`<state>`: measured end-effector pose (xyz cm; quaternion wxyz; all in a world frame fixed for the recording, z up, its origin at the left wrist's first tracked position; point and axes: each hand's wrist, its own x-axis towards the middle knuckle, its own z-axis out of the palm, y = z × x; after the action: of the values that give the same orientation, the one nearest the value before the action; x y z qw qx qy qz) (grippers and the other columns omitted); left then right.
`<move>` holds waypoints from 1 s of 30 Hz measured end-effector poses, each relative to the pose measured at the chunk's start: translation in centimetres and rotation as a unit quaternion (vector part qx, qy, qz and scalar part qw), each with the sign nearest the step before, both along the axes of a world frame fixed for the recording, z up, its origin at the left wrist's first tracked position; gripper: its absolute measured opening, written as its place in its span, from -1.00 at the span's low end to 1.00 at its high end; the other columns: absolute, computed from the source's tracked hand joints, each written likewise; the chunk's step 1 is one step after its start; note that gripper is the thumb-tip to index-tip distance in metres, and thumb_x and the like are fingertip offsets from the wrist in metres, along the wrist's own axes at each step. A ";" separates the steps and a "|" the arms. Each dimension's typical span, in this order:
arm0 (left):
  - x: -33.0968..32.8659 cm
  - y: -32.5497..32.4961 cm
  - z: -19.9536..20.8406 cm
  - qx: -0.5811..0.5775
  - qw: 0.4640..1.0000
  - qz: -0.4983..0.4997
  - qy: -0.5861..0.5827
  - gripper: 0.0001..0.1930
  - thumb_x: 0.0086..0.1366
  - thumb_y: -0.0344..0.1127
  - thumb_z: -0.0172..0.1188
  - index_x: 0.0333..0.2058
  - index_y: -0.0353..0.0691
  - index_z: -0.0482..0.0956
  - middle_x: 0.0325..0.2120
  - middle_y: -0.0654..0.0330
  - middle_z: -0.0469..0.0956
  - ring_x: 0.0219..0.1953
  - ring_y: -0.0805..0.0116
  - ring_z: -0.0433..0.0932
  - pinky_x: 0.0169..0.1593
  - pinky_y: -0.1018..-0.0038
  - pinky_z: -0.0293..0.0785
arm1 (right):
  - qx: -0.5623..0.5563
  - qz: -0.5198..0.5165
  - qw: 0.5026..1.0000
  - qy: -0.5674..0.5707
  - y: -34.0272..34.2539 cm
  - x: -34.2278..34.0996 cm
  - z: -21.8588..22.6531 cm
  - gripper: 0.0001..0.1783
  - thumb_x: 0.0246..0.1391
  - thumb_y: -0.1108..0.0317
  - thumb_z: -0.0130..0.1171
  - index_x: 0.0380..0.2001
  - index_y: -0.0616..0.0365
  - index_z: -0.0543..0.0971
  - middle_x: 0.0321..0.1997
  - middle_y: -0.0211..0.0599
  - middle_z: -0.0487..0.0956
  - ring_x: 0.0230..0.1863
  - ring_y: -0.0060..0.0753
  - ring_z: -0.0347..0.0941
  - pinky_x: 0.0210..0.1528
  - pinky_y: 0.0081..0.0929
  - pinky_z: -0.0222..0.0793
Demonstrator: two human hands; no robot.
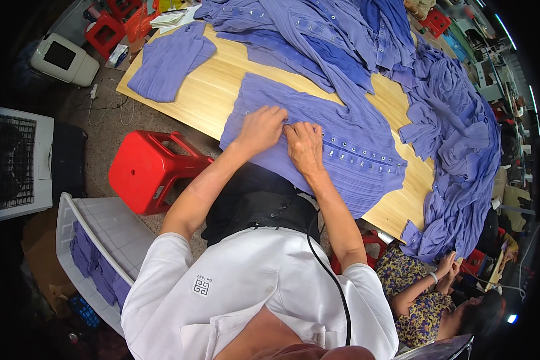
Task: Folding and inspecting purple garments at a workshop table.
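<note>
A purple ribbed top (357,183) lies spread on the table in front of me, one sleeve stretching toward the far side. Down its front opening runs a row of metal eyelets, with small shiny hooks beside it. My left hand (262,128) is closed on the edge of that opening, thumb and fingers pinched together. Just to its right, my right hand (305,146) has its fingers curled on the same strip. The two hands almost touch, and they cover whatever fastener lies between the fingertips.
A folded purple garment (173,60) lies at the wooden table's (221,81) far left. Piles of similar garments (456,126) cover its back and right edge. A red stool (141,171) and a crate (111,219) with purple cloth stand left. A seated co-worker (423,288) handles cloth at right.
</note>
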<state>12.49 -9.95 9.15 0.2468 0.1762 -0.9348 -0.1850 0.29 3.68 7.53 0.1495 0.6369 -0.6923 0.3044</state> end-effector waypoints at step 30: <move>3.0 -0.9 -1.2 -0.034 0.990 -0.139 0.013 -0.72 0.40 -0.29 0.29 0.03 -0.19 0.74 -0.08 0.02 0.63 -0.04 -0.08 0.62 0.03 0.11 0.63 | 0.038 0.028 0.996 -0.080 4.3 -0.9 -0.8 -0.75 0.09 0.43 0.42 -0.12 0.12 0.70 -0.07 -0.27 0.69 -0.09 -0.13 0.57 -0.03 -0.14 0.46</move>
<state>15.52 -10.82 7.96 0.2363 0.0337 -0.9528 -0.1877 -0.58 7.95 6.78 0.0606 0.6346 -0.6952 0.3322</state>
